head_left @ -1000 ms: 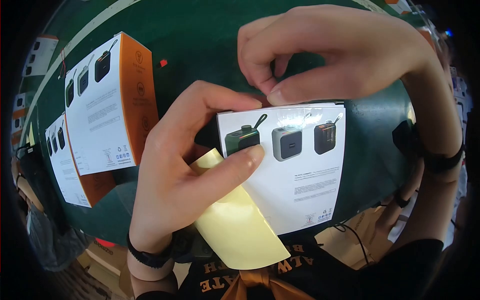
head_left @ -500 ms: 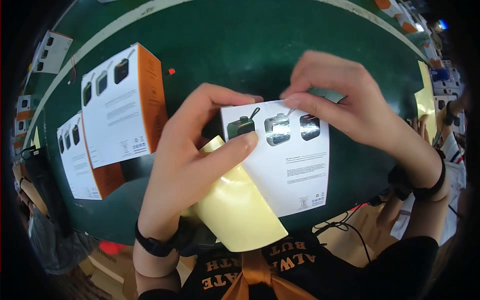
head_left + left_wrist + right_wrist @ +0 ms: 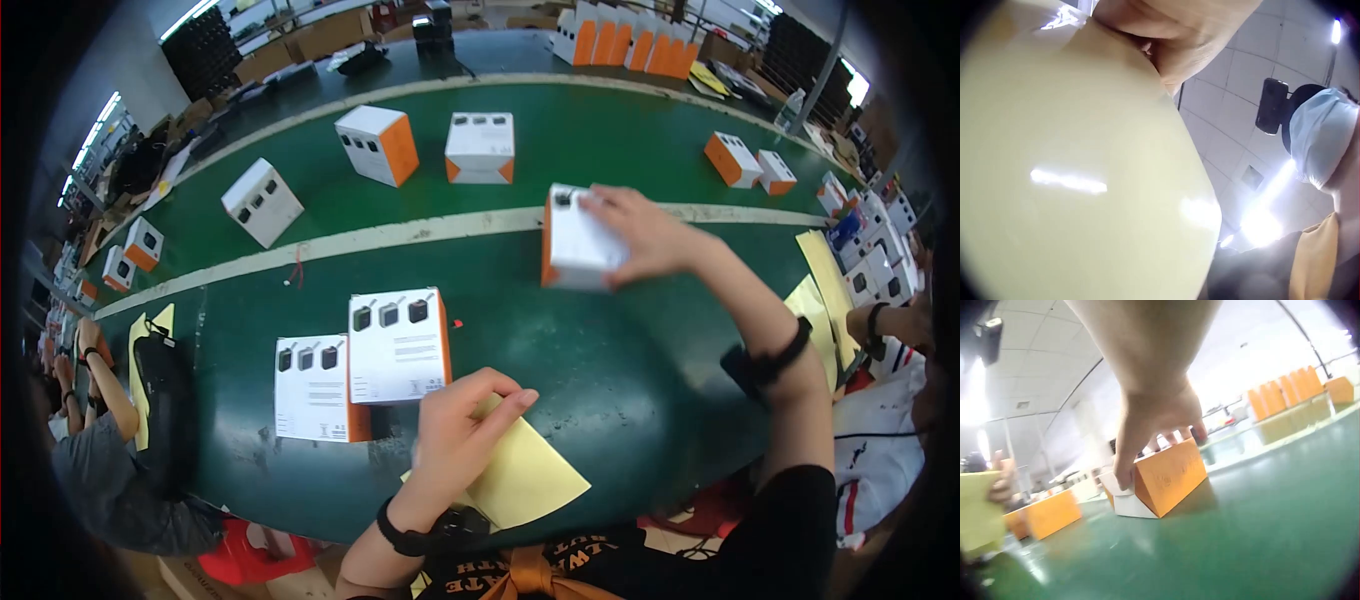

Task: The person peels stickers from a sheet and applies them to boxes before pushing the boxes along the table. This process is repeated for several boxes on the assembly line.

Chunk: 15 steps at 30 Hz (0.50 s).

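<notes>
My left hand [image 3: 465, 425] pinches a glossy pale yellow sheet [image 3: 525, 480] near the table's front edge; in the left wrist view the sheet [image 3: 1097, 162] covers most of the picture. Farther out, my right hand [image 3: 650, 235] grips a white and orange speaker box [image 3: 578, 245] by the green table's pale line. The right wrist view has its thumb on the white end of this box [image 3: 1172, 478] and its fingers over the far side, with the box low on the tabletop. Two similar boxes, the larger-looking box [image 3: 395, 345] and the lower box [image 3: 310, 390], stand beside my left hand.
Beyond the pale line [image 3: 400, 235] stand more boxes, including a tilted box [image 3: 262, 203] and a box [image 3: 480, 150] at the middle. A black case [image 3: 165, 400] lies at the left edge. People sit on both sides, with yellow sheets [image 3: 830, 290] at the right.
The box has left my left hand and gone forward across the table in my right hand. My left hand keeps the yellow sheet. The head view has tilted up, showing more of the room.
</notes>
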Each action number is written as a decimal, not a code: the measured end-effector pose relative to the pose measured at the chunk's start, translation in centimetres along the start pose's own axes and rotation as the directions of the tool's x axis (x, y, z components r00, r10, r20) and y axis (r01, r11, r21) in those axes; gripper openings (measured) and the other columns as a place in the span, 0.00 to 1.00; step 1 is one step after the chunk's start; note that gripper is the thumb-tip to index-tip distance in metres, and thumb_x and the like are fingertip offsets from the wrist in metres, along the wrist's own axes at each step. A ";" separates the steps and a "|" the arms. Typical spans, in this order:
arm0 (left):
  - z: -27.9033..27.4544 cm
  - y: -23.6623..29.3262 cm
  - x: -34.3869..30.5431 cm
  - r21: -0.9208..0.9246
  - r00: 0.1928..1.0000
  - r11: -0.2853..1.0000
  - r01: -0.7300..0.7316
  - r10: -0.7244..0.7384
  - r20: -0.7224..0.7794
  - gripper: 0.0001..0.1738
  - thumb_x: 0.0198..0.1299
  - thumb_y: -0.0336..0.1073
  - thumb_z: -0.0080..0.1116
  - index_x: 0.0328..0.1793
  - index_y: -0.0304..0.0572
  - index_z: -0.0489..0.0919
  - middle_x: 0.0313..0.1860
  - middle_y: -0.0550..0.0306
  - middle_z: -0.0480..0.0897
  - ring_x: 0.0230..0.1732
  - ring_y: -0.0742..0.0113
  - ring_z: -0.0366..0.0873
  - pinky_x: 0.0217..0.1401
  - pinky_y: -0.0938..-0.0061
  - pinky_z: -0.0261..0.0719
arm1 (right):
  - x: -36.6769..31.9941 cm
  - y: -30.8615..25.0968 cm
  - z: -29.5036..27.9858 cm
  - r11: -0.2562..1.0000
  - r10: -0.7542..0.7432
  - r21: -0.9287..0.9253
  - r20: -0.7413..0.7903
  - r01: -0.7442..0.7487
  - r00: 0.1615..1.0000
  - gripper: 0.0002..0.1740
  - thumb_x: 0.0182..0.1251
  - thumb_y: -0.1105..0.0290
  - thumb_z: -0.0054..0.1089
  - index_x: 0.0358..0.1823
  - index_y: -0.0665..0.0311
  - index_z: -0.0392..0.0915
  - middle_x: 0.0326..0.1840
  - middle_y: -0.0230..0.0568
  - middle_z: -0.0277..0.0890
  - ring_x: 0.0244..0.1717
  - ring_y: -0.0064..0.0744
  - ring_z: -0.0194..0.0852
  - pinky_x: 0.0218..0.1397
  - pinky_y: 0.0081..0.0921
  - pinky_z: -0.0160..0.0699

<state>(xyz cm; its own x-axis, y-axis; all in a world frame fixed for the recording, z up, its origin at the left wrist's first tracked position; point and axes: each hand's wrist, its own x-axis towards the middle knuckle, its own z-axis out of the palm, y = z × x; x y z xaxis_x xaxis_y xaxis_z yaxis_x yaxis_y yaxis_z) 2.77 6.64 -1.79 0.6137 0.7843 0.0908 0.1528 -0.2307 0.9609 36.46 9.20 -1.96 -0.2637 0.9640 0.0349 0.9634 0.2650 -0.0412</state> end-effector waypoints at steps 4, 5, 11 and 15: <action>1.0 -1.6 0.4 0.117 0.998 0.991 0.060 -0.058 -0.018 0.09 0.58 0.36 0.63 0.33 0.37 0.81 0.23 0.57 0.81 0.25 0.72 0.77 0.31 0.79 0.72 | 7.8 1.4 -2.6 0.933 0.239 -0.254 -0.088 -0.253 0.967 0.35 0.55 0.50 0.64 0.60 0.64 0.70 0.65 0.55 0.62 0.67 0.55 0.57 0.67 0.42 0.61; 1.2 -1.8 0.4 0.186 1.000 0.982 0.025 -0.026 0.003 0.11 0.58 0.39 0.63 0.33 0.37 0.81 0.24 0.55 0.80 0.24 0.68 0.77 0.30 0.77 0.72 | 10.9 1.3 -2.0 0.974 0.071 -0.190 -0.270 -0.125 0.960 0.30 0.58 0.52 0.62 0.56 0.65 0.73 0.62 0.54 0.66 0.64 0.54 0.62 0.65 0.41 0.64; 2.1 -3.5 0.5 0.317 0.992 0.940 -0.124 0.114 0.048 0.17 0.60 0.46 0.60 0.30 0.38 0.79 0.21 0.47 0.77 0.24 0.49 0.76 0.26 0.64 0.71 | 28.9 -4.9 3.9 0.952 0.162 0.307 -0.468 -0.013 0.869 0.34 0.57 0.51 0.63 0.60 0.62 0.67 0.56 0.57 0.65 0.57 0.55 0.67 0.61 0.38 0.69; 2.0 -4.2 0.7 0.308 0.994 0.945 -0.111 0.104 0.041 0.19 0.61 0.48 0.58 0.29 0.39 0.78 0.21 0.45 0.76 0.24 0.45 0.75 0.27 0.60 0.70 | 30.2 -5.5 5.5 0.819 0.376 0.574 -0.545 0.007 0.750 0.30 0.47 0.61 0.70 0.55 0.54 0.72 0.49 0.52 0.63 0.51 0.57 0.68 0.56 0.41 0.71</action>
<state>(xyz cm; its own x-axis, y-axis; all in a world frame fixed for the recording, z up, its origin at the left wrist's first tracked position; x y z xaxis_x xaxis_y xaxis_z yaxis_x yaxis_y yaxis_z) 4.11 7.06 -6.32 0.6573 0.7320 0.1795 0.3148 -0.4830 0.8170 22.94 36.98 -6.18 0.1909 0.8099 0.5547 0.7591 0.2365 -0.6065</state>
